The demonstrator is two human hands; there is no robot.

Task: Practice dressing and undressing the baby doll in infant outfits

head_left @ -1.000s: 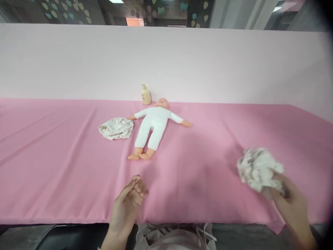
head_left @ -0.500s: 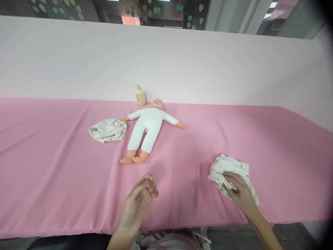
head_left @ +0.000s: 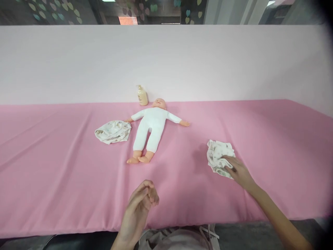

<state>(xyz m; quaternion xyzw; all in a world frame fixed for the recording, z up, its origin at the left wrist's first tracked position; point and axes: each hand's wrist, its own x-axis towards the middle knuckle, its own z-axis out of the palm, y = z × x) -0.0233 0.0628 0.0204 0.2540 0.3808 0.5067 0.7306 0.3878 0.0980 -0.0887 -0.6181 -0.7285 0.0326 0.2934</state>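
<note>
My right hand (head_left: 239, 173) pinches the near right edge of a white printed cloth (head_left: 220, 150), which looks like a small bunched garment. Whether the cloth is lifted off the pink cover I cannot tell. Over the front of the table, my left hand (head_left: 142, 205) is raised with its fingers curled in and nothing visible in them. Beyond it a baby doll (head_left: 153, 121) in a white bodysuit lies on its back, arms spread, head toward the wall. A second white printed cloth (head_left: 113, 132) lies crumpled beside the doll's arm on the left.
Near the doll's head a cream pump bottle (head_left: 142, 96) stands against the white wall (head_left: 166, 62). A pink cover (head_left: 65, 173) with soft folds spreads over the table. Its front edge runs just before my body, and a window is behind the wall.
My right hand has moved forward and slightly left, with the printed cloth going along. My left hand has hardly moved. The whole view has shifted a little.
</note>
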